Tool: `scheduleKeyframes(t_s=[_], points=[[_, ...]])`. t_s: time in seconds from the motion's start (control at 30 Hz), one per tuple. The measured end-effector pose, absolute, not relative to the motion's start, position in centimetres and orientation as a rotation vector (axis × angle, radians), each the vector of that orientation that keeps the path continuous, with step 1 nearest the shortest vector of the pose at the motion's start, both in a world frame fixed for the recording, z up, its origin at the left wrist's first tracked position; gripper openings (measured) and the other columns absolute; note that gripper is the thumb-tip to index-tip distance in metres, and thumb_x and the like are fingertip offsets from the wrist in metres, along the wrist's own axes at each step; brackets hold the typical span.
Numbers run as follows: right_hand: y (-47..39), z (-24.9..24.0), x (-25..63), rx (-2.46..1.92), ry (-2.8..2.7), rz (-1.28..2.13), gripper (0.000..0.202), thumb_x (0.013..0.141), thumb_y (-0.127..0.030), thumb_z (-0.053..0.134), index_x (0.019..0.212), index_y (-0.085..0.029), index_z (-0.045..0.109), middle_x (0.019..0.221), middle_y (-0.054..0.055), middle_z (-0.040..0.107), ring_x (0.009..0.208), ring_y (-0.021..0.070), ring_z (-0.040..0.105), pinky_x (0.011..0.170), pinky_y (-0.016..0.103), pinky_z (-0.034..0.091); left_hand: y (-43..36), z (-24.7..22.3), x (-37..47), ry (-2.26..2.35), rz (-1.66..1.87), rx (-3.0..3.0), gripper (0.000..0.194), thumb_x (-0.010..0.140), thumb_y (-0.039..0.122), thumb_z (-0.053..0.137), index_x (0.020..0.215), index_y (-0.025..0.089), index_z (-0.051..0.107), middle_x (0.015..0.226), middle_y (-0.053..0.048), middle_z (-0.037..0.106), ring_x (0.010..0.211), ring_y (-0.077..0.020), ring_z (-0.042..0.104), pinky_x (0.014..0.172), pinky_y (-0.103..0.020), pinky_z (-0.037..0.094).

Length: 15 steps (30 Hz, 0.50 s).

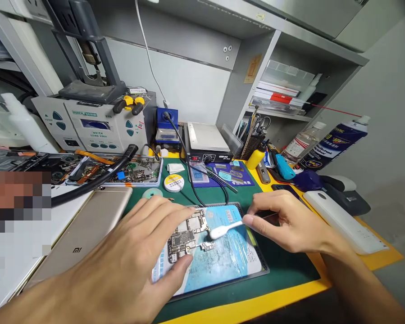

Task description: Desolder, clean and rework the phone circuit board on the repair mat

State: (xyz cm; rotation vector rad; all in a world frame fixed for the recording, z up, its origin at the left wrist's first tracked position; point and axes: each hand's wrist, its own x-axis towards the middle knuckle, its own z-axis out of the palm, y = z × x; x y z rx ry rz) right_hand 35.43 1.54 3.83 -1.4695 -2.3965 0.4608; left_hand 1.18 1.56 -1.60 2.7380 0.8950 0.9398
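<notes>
Frame centre: circuit board (184,238) on flat pad (229,258); left hand (144,243) over board's left side. Swab (220,231) right of board, in right hand (283,220). Lower left: phone (87,229). Upper left: control unit (116,114), tray (148,184) before it. Right: bottle (303,141) left of spray can (334,144).

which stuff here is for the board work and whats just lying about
In use:
- irregular black-and-silver circuit board
- white bulb-tipped stick, in the right hand
- flat blue printed pad under the board

Seemingly just lying about:
- flat gold MI-marked phone
- round white yellow-labelled container
- yellow plastic bottle
</notes>
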Motion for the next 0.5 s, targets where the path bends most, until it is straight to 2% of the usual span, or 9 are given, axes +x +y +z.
scheduleKeyframes(t_s=[0.2,0.37,0.5], points=[[1.51,3.80,35.31,-1.490,-2.380,0.445,0.048,0.108,-0.050,0.065,0.071,-0.020,0.067,0.065,0.002,0.063,0.061,0.0149,0.050,0.060,0.032,0.034,1.72,-1.99,1.17,0.924,0.942,2.782,0.047,0.110,0.033,0.064,0.155,0.024,0.057,0.142,-0.004,0.073,0.133,-0.0239,0.064,0.114,-0.035,0.051],[1.63,3.68,35.07,-1.476,-2.378,0.400,0.046,0.107,-0.049,0.066,0.072,-0.019,0.069,0.066,0.003,0.065,0.061,0.0150,0.050,0.059,0.032,0.033,1.97,-2.38,1.10,0.920,0.975,2.804,0.046,0.110,0.034,0.066,0.155,0.025,0.058,0.143,-0.002,0.072,0.135,-0.0211,0.063,0.118,-0.030,0.047],[1.62,3.79,34.95,-1.449,-2.334,0.445,0.043,0.104,-0.047,0.069,0.072,-0.018,0.070,0.066,0.001,0.066,0.061,0.0137,0.051,0.060,0.030,0.035,2.11,-2.11,1.52,0.894,1.070,2.824,0.043,0.107,0.032,0.066,0.148,0.025,0.062,0.135,-0.001,0.076,0.128,-0.0190,0.067,0.111,-0.025,0.052]])
